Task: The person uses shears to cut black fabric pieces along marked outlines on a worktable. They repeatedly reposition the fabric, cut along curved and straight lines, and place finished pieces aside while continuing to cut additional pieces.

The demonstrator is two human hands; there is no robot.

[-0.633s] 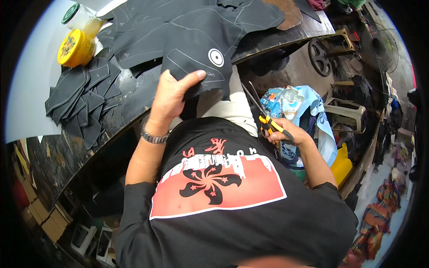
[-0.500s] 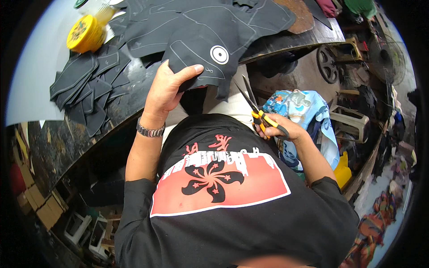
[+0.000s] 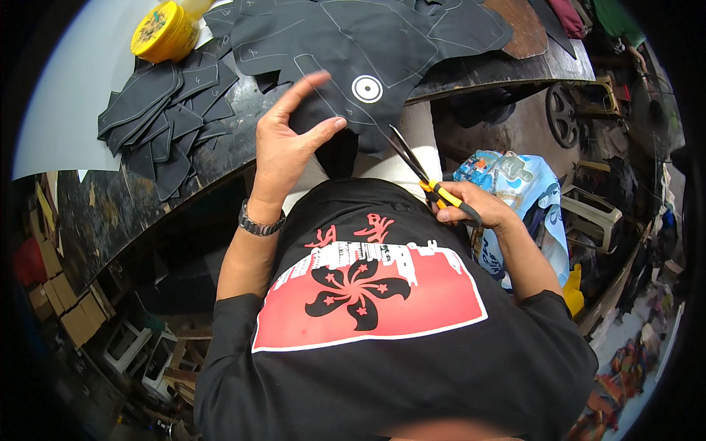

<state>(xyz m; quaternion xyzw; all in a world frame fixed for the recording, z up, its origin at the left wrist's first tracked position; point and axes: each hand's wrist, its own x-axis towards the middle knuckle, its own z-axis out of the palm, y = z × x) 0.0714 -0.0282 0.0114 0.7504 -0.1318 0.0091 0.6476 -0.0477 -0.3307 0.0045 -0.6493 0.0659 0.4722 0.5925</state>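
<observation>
Head view is showing the left hand pinching a black marked sheet overhanging the workbench, the right hand gripping yellow-handled scissors; a yellow tub is sitting beyond stacked black cut pieces.

The left hand grips the near edge of a large black chalk-marked leather sheet bearing a white ring sticker. Right of that sheet's hanging edge, the right hand holds yellow-handled scissors, blades apart. Left of the sheet lies a pile of cut black pieces.
</observation>
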